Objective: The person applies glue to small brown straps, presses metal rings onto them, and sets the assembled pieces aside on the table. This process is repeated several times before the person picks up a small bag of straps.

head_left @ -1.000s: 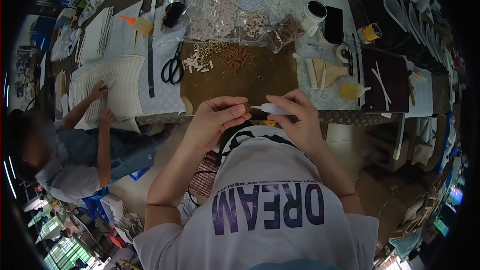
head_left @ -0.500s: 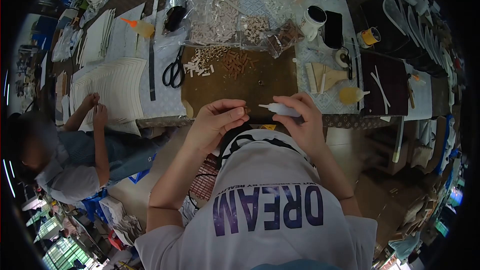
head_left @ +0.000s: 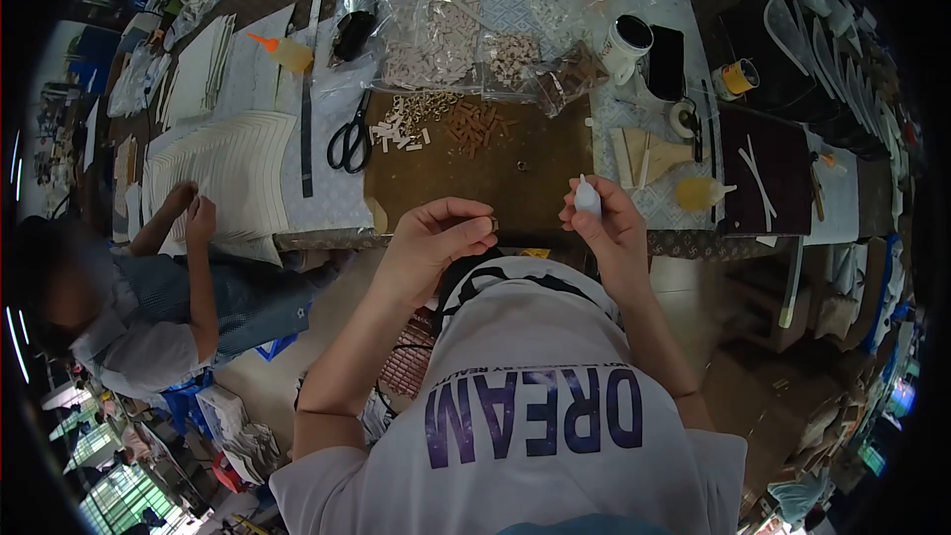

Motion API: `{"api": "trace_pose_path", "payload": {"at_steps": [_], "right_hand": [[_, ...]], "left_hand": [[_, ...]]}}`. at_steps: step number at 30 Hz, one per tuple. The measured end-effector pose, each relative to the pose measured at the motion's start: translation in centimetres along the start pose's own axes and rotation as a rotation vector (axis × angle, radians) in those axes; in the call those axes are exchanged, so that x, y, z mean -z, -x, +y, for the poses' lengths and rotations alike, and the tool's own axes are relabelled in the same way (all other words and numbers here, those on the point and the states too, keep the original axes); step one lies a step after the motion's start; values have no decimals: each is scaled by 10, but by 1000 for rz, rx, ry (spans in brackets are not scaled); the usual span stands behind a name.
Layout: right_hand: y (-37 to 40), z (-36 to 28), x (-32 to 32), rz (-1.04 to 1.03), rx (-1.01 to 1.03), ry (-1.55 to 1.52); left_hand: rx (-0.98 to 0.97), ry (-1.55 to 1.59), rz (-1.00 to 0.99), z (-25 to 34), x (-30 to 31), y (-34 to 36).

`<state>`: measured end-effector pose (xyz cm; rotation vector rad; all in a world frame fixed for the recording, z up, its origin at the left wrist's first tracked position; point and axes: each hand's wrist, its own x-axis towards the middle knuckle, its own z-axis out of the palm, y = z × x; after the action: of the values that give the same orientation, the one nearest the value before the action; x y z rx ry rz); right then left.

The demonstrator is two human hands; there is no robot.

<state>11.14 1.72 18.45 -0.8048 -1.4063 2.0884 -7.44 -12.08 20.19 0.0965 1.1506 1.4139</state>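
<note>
Near the front edge of a brown board (head_left: 426, 183), my left hand (head_left: 441, 240) pinches a tiny brown piece (head_left: 493, 224) between thumb and fingertips. My right hand (head_left: 609, 223) is wrapped round a small white bottle (head_left: 587, 200), whose narrow tip points up and away from me. A gap separates the two hands. Further back on the board lie brown strips (head_left: 475, 127), pale strips (head_left: 411, 143) and small metal rings (head_left: 421, 109). A single ring (head_left: 522, 166) sits alone between the hands and the strips.
Clear bags of small pieces (head_left: 431, 50) line the back. Black scissors (head_left: 350, 144) lie left of the board. To the right are a white mug (head_left: 626, 45), a phone (head_left: 667, 64) and a yellowish bottle (head_left: 700, 192). A co-worker (head_left: 149, 307) handles something at the far left.
My right hand has turned the white bottle from pointing left towards my left hand to pointing upward, and moved it slightly right. My left hand still pinches the piece.
</note>
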Motion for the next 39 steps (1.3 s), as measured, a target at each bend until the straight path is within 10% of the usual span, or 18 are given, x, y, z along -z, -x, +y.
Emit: {"api": "trace_pose_path", "payload": {"at_steps": [25, 39], "right_hand": [[-8, 16, -1, 54, 55, -202], [-147, 173, 47, 187, 187, 361]], "left_hand": [[-108, -66, 0, -14, 3, -2], [-167, 85, 262, -43, 47, 4]]}}
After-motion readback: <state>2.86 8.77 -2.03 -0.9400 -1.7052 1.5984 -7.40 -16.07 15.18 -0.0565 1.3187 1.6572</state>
